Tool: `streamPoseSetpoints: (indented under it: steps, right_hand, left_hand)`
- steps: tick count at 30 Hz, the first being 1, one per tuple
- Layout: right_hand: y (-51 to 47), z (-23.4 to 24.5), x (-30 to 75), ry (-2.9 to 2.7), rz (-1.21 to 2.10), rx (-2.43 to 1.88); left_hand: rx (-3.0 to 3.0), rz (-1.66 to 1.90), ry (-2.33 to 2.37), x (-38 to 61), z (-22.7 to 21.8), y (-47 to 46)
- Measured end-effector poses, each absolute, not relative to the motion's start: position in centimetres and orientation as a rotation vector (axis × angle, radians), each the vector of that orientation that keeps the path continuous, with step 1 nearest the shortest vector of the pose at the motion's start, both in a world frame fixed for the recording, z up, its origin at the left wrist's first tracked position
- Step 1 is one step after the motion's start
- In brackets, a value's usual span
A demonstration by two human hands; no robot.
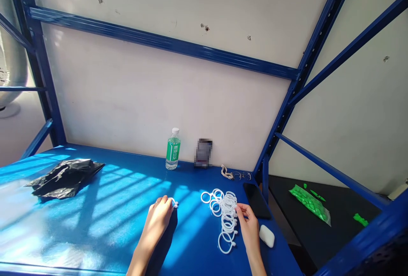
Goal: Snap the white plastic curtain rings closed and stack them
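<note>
A heap of several white plastic rings [225, 216] lies on the blue tabletop [105, 212] near the right side. My right hand [248, 225] rests at the heap's right edge, its fingertips pinched on one of the rings. My left hand [159, 218] lies to the left of the heap, fingers curled round a small white piece [175, 203] that pokes out at the fingertips.
A green-labelled water bottle [173, 149] and a small dark object [203, 152] stand against the back wall. Glasses [237, 175], a black phone [256, 200] and a white earbud case [267, 236] lie at the right. A crumpled black bag [63, 177] lies left. Green parts [309, 201] lie on the black table beyond.
</note>
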State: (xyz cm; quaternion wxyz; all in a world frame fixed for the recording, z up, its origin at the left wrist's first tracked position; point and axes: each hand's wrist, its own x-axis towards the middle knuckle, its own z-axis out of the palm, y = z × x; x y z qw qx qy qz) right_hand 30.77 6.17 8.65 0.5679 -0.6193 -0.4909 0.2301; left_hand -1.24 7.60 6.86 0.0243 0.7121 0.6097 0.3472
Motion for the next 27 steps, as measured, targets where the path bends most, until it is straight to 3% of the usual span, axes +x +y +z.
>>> streamPoseSetpoints:
  steps: [9, 13, 18, 27]
  right_hand:
    - [5.2, 9.7, 29.9, -1.184, 0.293, -1.422]
    - [3.4, 11.0, 27.4, -1.384, 0.466, -1.265]
    - [1.8, 11.7, 24.1, -1.597, 0.749, -1.008]
    - [1.8, 10.8, 23.3, -1.656, 0.778, -0.953]
  left_hand:
    - [1.727, 1.252, 1.259, 1.8, 8.3, 4.1]
    - [1.455, 1.236, 0.981, 4.0, 9.4, 2.8]
    - [1.346, 1.216, 0.941, 5.8, 9.8, 2.3]
    - [1.483, 1.160, 1.015, 5.7, 10.1, 2.1]
